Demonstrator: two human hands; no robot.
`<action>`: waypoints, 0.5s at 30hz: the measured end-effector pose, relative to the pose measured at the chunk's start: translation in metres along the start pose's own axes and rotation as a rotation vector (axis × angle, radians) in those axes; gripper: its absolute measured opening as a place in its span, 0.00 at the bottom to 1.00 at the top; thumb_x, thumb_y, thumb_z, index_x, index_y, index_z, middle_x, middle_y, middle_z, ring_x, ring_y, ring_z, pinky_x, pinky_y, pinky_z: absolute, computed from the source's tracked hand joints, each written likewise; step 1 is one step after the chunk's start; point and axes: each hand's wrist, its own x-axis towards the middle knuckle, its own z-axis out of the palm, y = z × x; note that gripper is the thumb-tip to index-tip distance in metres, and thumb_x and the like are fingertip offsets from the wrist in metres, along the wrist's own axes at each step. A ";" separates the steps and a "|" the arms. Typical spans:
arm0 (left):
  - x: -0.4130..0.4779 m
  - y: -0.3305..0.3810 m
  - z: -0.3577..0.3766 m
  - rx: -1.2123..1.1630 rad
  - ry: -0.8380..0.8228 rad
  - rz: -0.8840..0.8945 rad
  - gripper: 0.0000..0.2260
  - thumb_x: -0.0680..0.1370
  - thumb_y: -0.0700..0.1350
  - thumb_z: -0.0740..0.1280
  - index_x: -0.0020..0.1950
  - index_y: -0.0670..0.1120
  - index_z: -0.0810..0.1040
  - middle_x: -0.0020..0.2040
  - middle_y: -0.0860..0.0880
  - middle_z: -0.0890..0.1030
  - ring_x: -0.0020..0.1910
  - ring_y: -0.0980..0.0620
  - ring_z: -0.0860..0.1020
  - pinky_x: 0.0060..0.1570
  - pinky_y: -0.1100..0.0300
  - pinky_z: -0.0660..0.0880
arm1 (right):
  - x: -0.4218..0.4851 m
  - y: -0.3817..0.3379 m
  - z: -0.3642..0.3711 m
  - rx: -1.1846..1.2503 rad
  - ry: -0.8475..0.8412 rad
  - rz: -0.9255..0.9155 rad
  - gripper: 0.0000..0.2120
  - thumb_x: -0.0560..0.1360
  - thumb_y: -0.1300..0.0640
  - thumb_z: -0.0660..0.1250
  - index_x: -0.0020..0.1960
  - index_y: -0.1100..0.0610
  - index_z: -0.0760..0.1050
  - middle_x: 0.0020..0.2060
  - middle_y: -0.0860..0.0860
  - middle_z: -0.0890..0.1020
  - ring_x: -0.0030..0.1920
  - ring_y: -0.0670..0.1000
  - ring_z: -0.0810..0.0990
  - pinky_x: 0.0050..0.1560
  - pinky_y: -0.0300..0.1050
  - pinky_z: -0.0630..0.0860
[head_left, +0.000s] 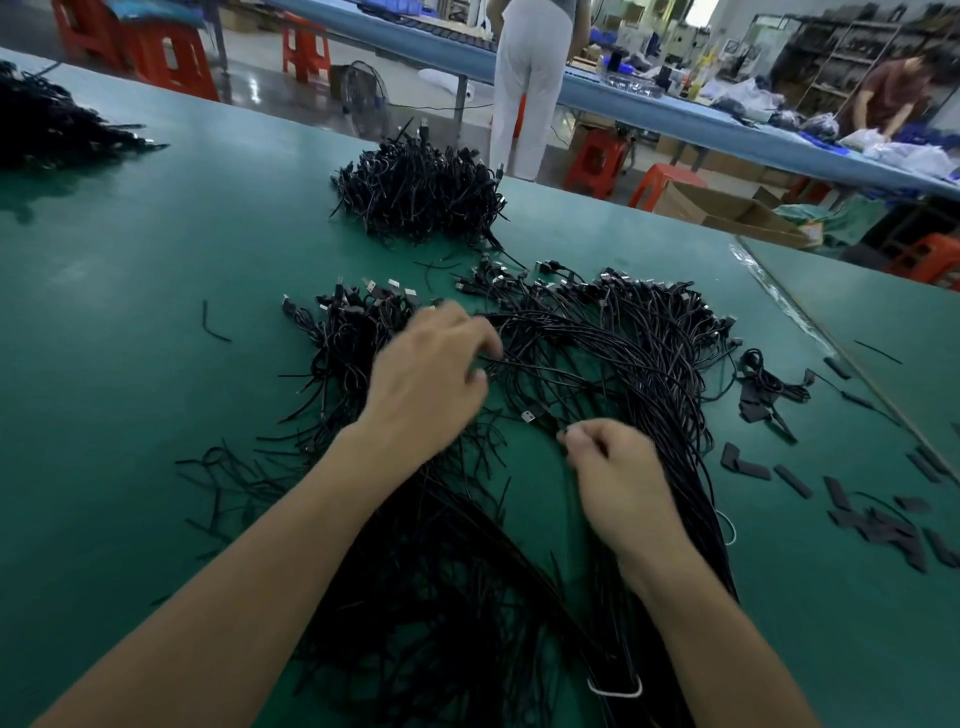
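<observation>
A big fan of long black USB cables lies on the green table in front of me, plugs pointing away. My left hand reaches over the bundle, its fingertips pinching one black cable near the middle. My right hand sits lower, fingers curled, pinching a cable just behind a silver USB plug. A second bunch of cables lies left of my left hand. Both hands are slightly blurred.
A heap of coiled black cables lies farther back, another pile at the far left. Black strips are scattered at the right. A person in white trousers stands beyond the table; red stools and cardboard boxes stand behind.
</observation>
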 end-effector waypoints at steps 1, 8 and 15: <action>-0.004 0.005 0.004 -0.043 -0.140 0.057 0.19 0.75 0.41 0.72 0.63 0.54 0.75 0.52 0.57 0.73 0.57 0.54 0.74 0.47 0.67 0.69 | -0.001 -0.009 -0.004 0.045 0.019 -0.053 0.12 0.82 0.49 0.60 0.44 0.48 0.79 0.35 0.50 0.82 0.35 0.50 0.78 0.41 0.51 0.80; -0.002 0.022 0.044 -0.225 -0.436 0.009 0.12 0.79 0.45 0.63 0.62 0.48 0.77 0.57 0.50 0.77 0.59 0.48 0.74 0.60 0.58 0.70 | -0.044 -0.064 -0.019 0.250 -0.274 -0.622 0.18 0.77 0.57 0.67 0.28 0.51 0.75 0.23 0.43 0.73 0.25 0.41 0.69 0.31 0.32 0.67; -0.005 0.003 0.035 -0.363 -0.054 -0.073 0.26 0.84 0.57 0.50 0.37 0.42 0.74 0.42 0.49 0.71 0.39 0.54 0.71 0.40 0.61 0.72 | -0.044 -0.052 -0.055 0.544 -0.311 -0.462 0.16 0.65 0.52 0.67 0.22 0.49 0.65 0.22 0.47 0.63 0.27 0.52 0.58 0.33 0.36 0.65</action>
